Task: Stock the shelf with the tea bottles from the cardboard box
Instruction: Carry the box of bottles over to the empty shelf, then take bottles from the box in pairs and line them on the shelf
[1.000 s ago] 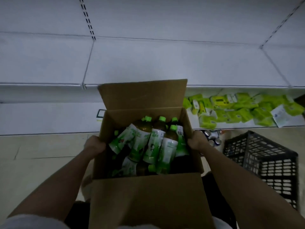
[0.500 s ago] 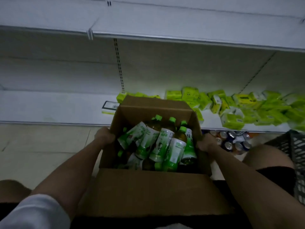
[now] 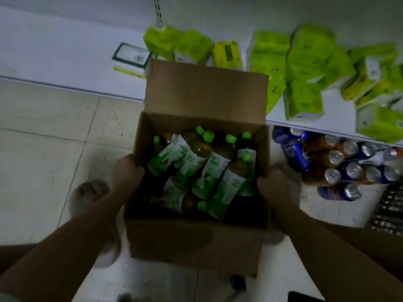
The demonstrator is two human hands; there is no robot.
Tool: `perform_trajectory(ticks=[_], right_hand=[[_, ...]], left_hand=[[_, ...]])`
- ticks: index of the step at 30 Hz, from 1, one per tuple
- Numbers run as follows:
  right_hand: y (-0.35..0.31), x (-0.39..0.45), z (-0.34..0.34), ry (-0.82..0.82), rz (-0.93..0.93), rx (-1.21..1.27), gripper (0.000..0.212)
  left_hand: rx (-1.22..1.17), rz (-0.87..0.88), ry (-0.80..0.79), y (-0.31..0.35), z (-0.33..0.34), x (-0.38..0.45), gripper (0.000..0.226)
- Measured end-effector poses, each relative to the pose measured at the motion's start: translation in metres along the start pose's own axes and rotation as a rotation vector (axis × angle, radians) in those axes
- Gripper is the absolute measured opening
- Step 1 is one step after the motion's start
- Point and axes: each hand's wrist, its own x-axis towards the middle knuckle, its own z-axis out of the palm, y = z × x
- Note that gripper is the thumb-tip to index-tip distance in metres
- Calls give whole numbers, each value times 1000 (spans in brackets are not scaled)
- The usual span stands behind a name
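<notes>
green packs [image 3: 305,62], cans [image 3: 340,164] — tiled floor [image 3: 43,138]

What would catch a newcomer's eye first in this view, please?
The open cardboard box at centre, full of jumbled green-capped tea bottles, held at its sides by the left hand and right hand. Behind it, bright green packs crowd the low shelf, and cans lie heaped on the floor at right.

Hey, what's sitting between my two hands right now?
In the head view, the open cardboard box of green-capped tea bottles lies between them: left hand grips its left wall, right hand its right.
</notes>
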Motion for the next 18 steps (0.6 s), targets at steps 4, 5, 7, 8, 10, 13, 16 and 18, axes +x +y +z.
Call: perform_trajectory(ticks=[4,5,7,8,10,13,16,18], right_hand=[[-6,8,-8,-22,-6,34,23],[-9,14,-7,-18,-17,65,22],[-10,23,-2,-8,-10,148,20],[-10,25,3,-7,2,165,20],[-12,26,6,-25,25,168,22],[-17,21,-9,-165,29,68,28],[-29,11,-42,-247,7,-19,35],[-46,1,-63,-152,-36,-6,42]], left_hand=[[-33,34,-44,19,-13,-1,21],[-35,53,-47,26,-16,6,22],[-37,79,-36,36,-18,24,20],[-26,89,-41,39,-16,33,18],[0,100,-60,40,-15,45,15],[68,89,-163,33,-23,43,17],[126,79,-256,35,-46,28,13],[82,88,-278,49,-65,17,14]])
